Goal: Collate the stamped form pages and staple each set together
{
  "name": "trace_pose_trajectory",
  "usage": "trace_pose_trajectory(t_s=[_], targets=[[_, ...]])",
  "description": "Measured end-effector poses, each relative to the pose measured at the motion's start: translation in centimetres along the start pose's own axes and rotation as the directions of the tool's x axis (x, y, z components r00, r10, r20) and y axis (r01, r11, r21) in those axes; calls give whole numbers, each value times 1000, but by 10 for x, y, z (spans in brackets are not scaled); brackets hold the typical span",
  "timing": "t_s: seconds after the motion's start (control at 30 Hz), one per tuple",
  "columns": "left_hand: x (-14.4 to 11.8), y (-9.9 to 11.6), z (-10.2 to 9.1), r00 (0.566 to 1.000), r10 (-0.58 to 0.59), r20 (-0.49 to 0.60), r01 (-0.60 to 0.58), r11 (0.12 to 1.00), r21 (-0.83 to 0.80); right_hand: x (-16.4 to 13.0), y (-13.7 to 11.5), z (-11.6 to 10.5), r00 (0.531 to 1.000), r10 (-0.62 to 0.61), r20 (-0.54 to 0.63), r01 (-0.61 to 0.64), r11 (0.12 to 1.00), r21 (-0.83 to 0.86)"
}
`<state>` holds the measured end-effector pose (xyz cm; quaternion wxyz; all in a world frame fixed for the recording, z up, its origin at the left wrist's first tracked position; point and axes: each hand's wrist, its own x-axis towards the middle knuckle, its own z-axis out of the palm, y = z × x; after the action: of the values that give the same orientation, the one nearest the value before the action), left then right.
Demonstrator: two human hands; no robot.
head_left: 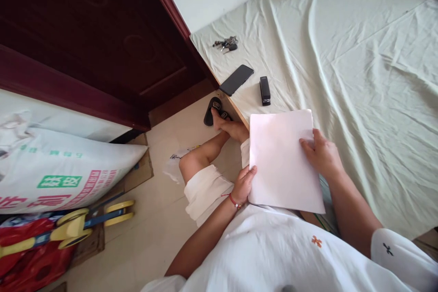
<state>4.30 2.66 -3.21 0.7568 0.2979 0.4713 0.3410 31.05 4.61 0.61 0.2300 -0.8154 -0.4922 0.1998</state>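
On the bed (pixel 359 77) you have keys (pixel 226 44), a phone (pixel 236 79) and a stapler (pixel 264 90); a printed sack (pixel 65 173) lies on the floor.
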Motion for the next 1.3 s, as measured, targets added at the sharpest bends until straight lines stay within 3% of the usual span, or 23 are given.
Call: trace_pose_trajectory(t_s=[0.07, 0.17, 0.3, 0.4, 0.53, 0.6, 0.8, 1.13, 1.3], targets=[[0, 2, 1, 1000, 10, 19, -11, 1000, 22, -4, -1, -12, 998, -4, -57, -1, 995, -97], [1, 5, 2, 1000, 17, 22, -19, 998, 60, -10, -4, -38, 976, -121, -179, 83, 975, -207], [2, 4, 1, 1000, 20, 15, -21, 998, 55, 1, -21, -60, 939, -321, -125, 271, 912, -309], [3, 1, 2, 1000, 24, 18, -25, 998, 49, 28, -47, -50, 883, -469, -4, 446, 842, -302], [2, -1, 2, 998, 52, 33, -55, 996, 77, 63, -83, -11, 785, -593, 178, 619, 736, -276], [3, -3, 2, 998, 51, 48, -55, 996, 69, 74, -94, 7, 758, -605, 242, 652, 699, -295], [3, -5, 0, 998, 17, 65, -20, 999, 44, 83, -94, 31, 802, -546, 241, 597, 739, -313], [5, 7, 6, 997, 60, 45, -62, 997, 47, 78, -102, 31, 811, -530, 249, 584, 764, -276], [15, 19, 12, 996, 71, 59, -65, 994, -90, 80, -98, 35, 819, -531, 219, 574, 769, -281]])
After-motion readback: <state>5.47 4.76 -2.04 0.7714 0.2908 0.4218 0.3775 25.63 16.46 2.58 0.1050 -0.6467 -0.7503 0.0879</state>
